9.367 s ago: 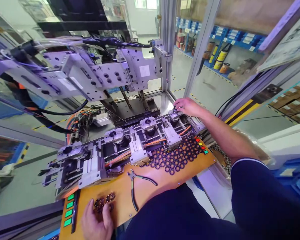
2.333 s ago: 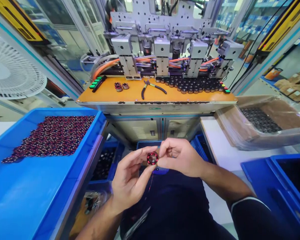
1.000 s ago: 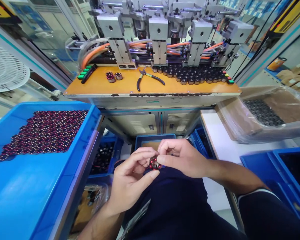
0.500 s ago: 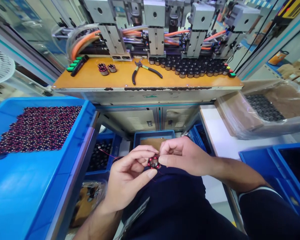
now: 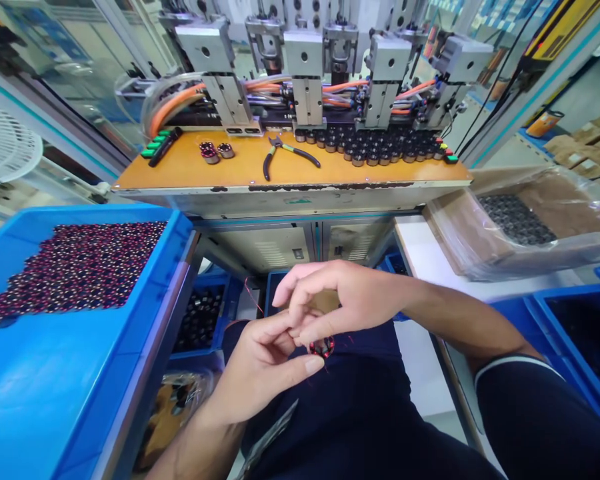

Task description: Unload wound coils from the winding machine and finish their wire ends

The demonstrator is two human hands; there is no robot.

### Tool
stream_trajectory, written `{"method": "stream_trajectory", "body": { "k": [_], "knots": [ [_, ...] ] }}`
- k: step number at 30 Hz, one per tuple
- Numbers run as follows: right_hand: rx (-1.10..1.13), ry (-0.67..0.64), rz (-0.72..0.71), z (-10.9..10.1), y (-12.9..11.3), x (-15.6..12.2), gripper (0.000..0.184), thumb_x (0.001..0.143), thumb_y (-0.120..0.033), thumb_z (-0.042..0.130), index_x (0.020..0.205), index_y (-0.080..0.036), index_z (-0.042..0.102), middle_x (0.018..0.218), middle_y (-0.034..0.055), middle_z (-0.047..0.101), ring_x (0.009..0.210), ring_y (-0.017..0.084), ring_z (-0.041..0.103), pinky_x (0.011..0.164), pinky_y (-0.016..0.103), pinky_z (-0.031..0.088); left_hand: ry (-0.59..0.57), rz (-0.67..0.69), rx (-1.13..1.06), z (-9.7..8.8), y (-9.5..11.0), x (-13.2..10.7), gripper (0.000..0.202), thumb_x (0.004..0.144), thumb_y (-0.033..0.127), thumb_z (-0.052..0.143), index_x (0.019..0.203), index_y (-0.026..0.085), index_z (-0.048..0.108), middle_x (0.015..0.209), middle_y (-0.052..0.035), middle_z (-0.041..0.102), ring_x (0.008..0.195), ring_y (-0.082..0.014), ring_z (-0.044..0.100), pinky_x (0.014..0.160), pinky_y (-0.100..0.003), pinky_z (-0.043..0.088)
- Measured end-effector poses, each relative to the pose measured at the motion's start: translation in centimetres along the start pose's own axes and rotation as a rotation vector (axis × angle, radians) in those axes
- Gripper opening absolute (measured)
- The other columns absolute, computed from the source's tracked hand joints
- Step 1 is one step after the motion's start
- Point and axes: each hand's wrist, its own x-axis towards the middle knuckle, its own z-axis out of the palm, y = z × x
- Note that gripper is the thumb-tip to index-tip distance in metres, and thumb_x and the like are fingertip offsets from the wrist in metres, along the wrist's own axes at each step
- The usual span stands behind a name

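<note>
Between the thumb and fingers of my left hand (image 5: pixel 267 363) is a small wound motor stator (image 5: pixel 322 347), a dark ring with red coils, held over my lap. A thin red wire (image 5: pixel 253 295) rises in a curve behind that hand, and fine wire ends stick out right of the stator. My right hand (image 5: pixel 330 300) reaches across the top of it. Its thumb and a bent finger come together at my left fingertips, while the other fingers arch forward. Whatever that pinch holds is hidden.
A blue bin (image 5: pixel 80 373) full of stators stands left. Ahead, the orange bench (image 5: pixel 180 167) carries cutting pliers (image 5: pixel 277 145), a few stators (image 5: pixel 210 153) and many dark cylinders (image 5: pixel 380 148) under machine heads (image 5: pixel 305 53). Right is a plastic-lined carton (image 5: pixel 460 240) of grey parts.
My right hand has moved left across my left hand, its fingers now extended over it. The stator has shifted slightly right and down in my left hand. The camera view has tilted up slightly.
</note>
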Motion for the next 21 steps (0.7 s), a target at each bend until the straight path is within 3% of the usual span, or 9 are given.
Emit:
{"method": "stream_trajectory", "body": {
  "k": [2, 6, 11, 15, 21],
  "knots": [
    [0.030, 0.001, 0.002, 0.3, 0.2, 0.4, 0.009, 0.087, -0.019, 0.070, 0.080, -0.014, 0.067, 0.113, 0.0077, 0.063, 0.100, 0.012, 0.062, 0.092, 0.028, 0.050, -0.011, -0.022, 0.005, 0.0, 0.0, -0.2, 0.018, 0.071, 0.016, 0.082, 0.089, 0.016, 0.079, 0.075, -0.0058, 0.074, 0.069, -0.0164, 0.069, 0.067, -0.027, 0.058],
    [0.051, 0.121, 0.088, 0.8, 0.3, 0.3, 0.014, 0.088, -0.021, 0.070, 0.076, -0.013, 0.067, 0.110, 0.0072, 0.064, 0.096, 0.013, 0.064, 0.089, 0.029, 0.052, 0.036, 0.016, -0.025, -0.4, -0.1, -0.6, 0.034, 0.071, 0.010, 0.082, 0.102, 0.022, 0.079, 0.080, -0.0053, 0.078, 0.071, -0.0153, 0.071, 0.069, -0.025, 0.059],
    [0.027, 0.279, 0.182, 1.0, -0.3, -0.7, 0.015, 0.087, -0.023, 0.069, 0.074, -0.015, 0.068, 0.106, 0.0053, 0.067, 0.096, 0.015, 0.064, 0.084, 0.029, 0.053, 0.128, 0.105, 0.035, -0.8, -0.2, -0.7, 0.029, 0.068, 0.011, 0.083, 0.095, 0.022, 0.081, 0.098, -0.0082, 0.078, 0.080, -0.0166, 0.073, 0.072, -0.024, 0.061],
    [0.021, 0.373, 0.227, 1.3, -1.0, -1.8, 0.016, 0.085, -0.023, 0.070, 0.071, -0.015, 0.067, 0.102, 0.0049, 0.068, 0.089, 0.013, 0.064, 0.079, 0.026, 0.052, 0.160, 0.140, 0.042, -0.8, -0.3, -0.7, 0.029, 0.069, 0.011, 0.084, 0.095, 0.023, 0.081, 0.099, -0.0084, 0.077, 0.082, -0.0163, 0.072, 0.071, -0.021, 0.059],
    [0.031, 0.280, 0.388, 1.4, -2.1, -2.0, 0.009, 0.085, -0.024, 0.069, 0.080, -0.015, 0.069, 0.077, -0.0001, 0.068, 0.068, 0.010, 0.060, 0.064, 0.022, 0.048, 0.155, 0.151, 0.107, -0.9, -0.3, -0.6, 0.025, 0.067, 0.010, 0.084, 0.089, 0.023, 0.081, 0.094, -0.0090, 0.075, 0.077, -0.0150, 0.069, 0.067, -0.022, 0.058]
  ]
}}
